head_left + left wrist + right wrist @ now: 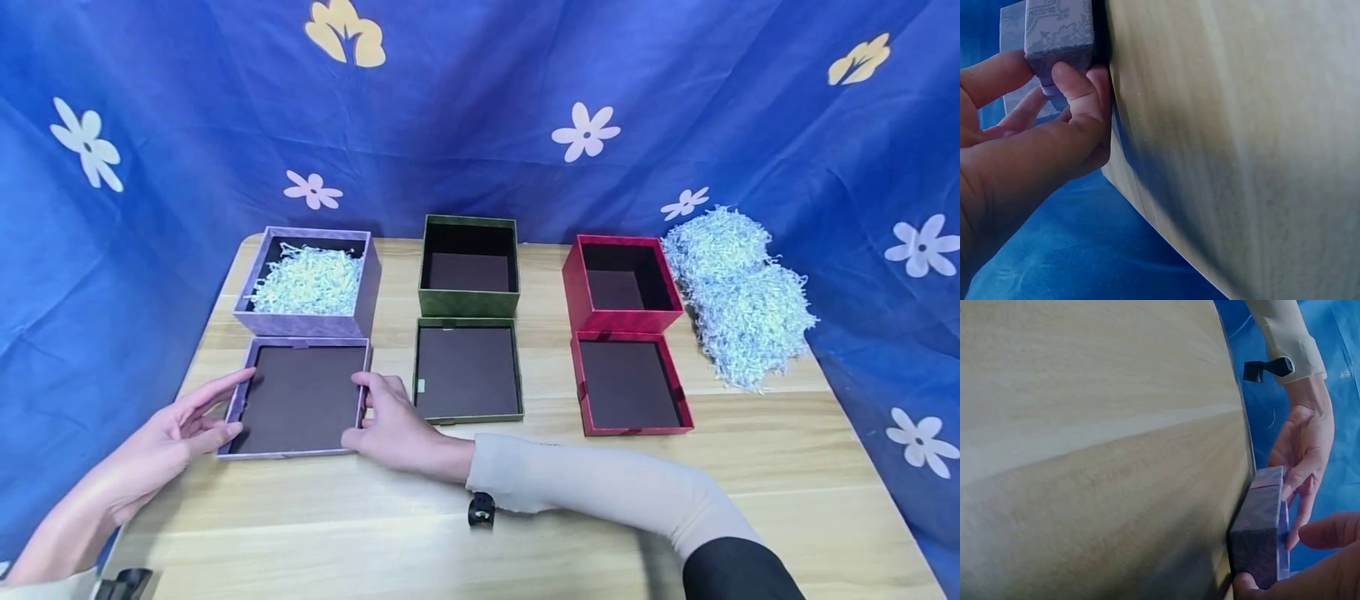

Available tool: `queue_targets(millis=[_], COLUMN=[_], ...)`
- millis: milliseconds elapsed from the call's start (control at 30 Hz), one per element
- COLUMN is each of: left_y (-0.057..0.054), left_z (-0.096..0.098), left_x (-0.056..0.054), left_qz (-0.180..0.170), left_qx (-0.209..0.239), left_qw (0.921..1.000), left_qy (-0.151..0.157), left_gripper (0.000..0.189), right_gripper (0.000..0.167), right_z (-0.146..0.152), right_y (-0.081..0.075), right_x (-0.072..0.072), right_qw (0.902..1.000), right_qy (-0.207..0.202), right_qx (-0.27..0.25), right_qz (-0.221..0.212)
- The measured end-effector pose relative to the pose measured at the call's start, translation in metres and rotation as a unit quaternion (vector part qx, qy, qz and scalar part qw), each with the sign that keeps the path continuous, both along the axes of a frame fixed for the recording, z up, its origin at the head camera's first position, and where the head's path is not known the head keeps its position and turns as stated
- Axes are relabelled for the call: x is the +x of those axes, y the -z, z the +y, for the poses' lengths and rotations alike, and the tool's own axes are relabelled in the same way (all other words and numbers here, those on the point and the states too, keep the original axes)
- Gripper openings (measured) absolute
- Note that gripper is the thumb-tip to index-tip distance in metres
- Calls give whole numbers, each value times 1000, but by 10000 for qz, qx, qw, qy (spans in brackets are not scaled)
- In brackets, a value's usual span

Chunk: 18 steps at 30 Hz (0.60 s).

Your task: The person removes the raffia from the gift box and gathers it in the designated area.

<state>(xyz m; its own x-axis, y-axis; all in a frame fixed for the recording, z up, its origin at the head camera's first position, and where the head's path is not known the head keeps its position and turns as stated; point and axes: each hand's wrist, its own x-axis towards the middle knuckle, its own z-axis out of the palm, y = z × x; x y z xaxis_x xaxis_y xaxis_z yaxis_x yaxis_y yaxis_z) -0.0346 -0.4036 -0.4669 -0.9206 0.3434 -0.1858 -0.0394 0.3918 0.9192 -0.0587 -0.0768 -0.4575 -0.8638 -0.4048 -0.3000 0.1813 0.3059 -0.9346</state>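
A lavender box lid (303,400) lies with its dark inside up at the left of the table, in front of a lavender box (300,325). Pale blue-green shredded paper (311,279) fills much of that box. My left hand (168,446) holds the lid's left side, its thumb near the front corner. On the lid's right side, my right hand (397,425) grips the wall between thumb and fingers. Close up in the left wrist view, fingers curl at the patterned lid (1060,31). The right wrist view shows the lid (1257,556) between both hands.
A green box (468,302) and its upturned lid (465,375) stand mid-table. Further right are a red box (630,322) and its lid (630,383). A heap of shredded paper (750,308) lies at the far right. Blue patterned cloth (480,108) hangs behind.
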Motion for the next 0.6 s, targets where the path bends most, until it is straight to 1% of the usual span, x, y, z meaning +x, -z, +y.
queue_targets(millis=[233, 367, 433, 500, 533, 600], left_y=[4, 3, 3, 2, 1, -3], left_z=[9, 10, 10, 11, 11, 13], left_x=[0, -1, -2, -5, -7, -10], left_qz=[22, 27, 37, 75, 62, 77], left_qx=[-241, -379, -349, -207, -36, 568], left_qw=[9994, 9985, 9982, 9974, 9967, 9921], left_qy=[-243, -385, -489, -680, -813, -1112], left_gripper=[78, 81, 82, 82, 81, 79], right_gripper=[81, 83, 82, 82, 81, 80], right_z=[4, 5, 7, 8, 9, 11], right_y=[-10, -15, -18, -21, -23, -29], right_x=[-4, -6, -9, -14, -16, -23], right_qw=[9999, 10000, 9998, 9994, 9989, 9976], right_qy=[-51, -6, 57, 107, 116, 155], right_qx=[106, -43, -184, -275, -320, -394], right_qz=[8, -16, 50, 205, 308, 555])
